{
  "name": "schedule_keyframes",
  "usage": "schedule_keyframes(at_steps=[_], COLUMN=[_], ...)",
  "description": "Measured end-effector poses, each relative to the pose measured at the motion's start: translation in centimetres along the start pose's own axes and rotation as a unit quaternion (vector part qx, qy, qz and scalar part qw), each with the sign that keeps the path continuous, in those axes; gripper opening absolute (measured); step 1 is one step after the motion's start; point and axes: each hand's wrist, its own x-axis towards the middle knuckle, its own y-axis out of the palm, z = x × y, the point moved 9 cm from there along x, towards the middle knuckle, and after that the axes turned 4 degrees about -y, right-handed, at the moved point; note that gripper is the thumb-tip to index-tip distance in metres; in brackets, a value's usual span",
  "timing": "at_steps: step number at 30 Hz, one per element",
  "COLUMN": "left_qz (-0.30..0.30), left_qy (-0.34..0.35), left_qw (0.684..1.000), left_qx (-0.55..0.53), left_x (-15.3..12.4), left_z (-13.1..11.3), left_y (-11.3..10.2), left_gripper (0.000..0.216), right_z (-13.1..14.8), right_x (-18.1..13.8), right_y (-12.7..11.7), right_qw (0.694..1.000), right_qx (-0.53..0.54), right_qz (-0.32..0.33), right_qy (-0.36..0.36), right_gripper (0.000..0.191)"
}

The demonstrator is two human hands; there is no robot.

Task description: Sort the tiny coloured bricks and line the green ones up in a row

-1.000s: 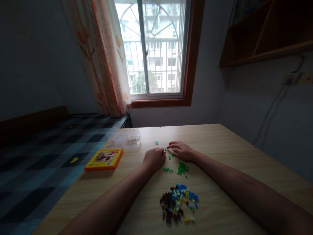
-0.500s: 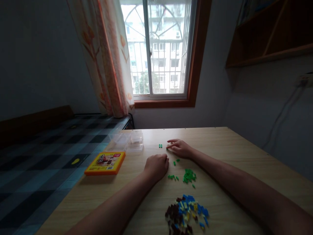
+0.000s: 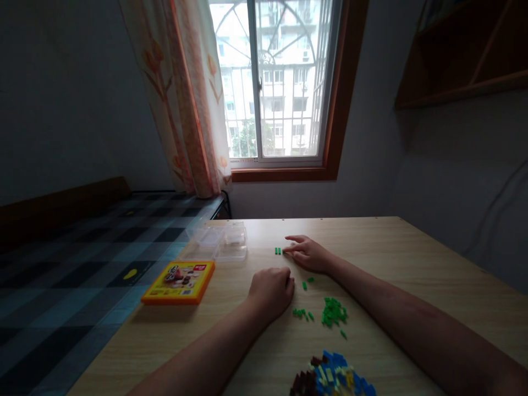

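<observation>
My right hand (image 3: 308, 253) lies low over the table with its fingers stretched out and apart. One fingertip touches a small green brick, mostly covered by the finger, just right of two green bricks (image 3: 278, 251) set side by side. Nearer to me, my left hand (image 3: 272, 291) rests closed on the table; its fingers are curled away from view, so anything inside is hidden. Two loose green bricks (image 3: 304, 286) lie between the hands. Closer still are a short row of small green pieces (image 3: 300, 313) and a green brick pile (image 3: 333, 312).
A mixed pile of brown, blue and yellow bricks (image 3: 336, 374) sits at the table's near side. On the left are a yellow-orange box (image 3: 179, 281) and clear plastic trays (image 3: 231, 250). A checked bed (image 3: 103, 275) adjoins the table (image 3: 391, 247).
The right hand has drawn the small green brick left, closer to the pair. My left hand stays closed in much the same place. The camera view has shifted slightly.
</observation>
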Motion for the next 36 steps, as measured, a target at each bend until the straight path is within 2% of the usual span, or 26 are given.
schedule_keyframes(at_steps=[5,11,22,36], left_qz=[-0.004,0.001,0.018,0.02], left_qy=[-0.023,-0.048,-0.061,-0.061], left_qw=[1.0,0.999,0.998,0.997], left_qx=[0.007,0.022,0.028,0.029], left_x=[0.3,1.0,1.8,2.1], left_z=[1.3,3.1,3.5,3.5], left_y=[-0.5,-0.9,-0.1,0.1], left_gripper=[0.026,0.033,0.046,0.048], right_z=[0.5,0.7,0.5,1.3], right_x=[0.0,-0.1,0.0,0.0], right_y=[-0.1,-0.3,0.1,-0.1], right_qw=[1.0,1.0,0.999,0.999], right_qx=[-0.011,-0.015,-0.009,-0.013], right_qz=[-0.003,-0.016,-0.028,-0.042], right_qy=[-0.008,0.004,0.021,0.0], right_gripper=[0.039,0.037,0.034,0.031])
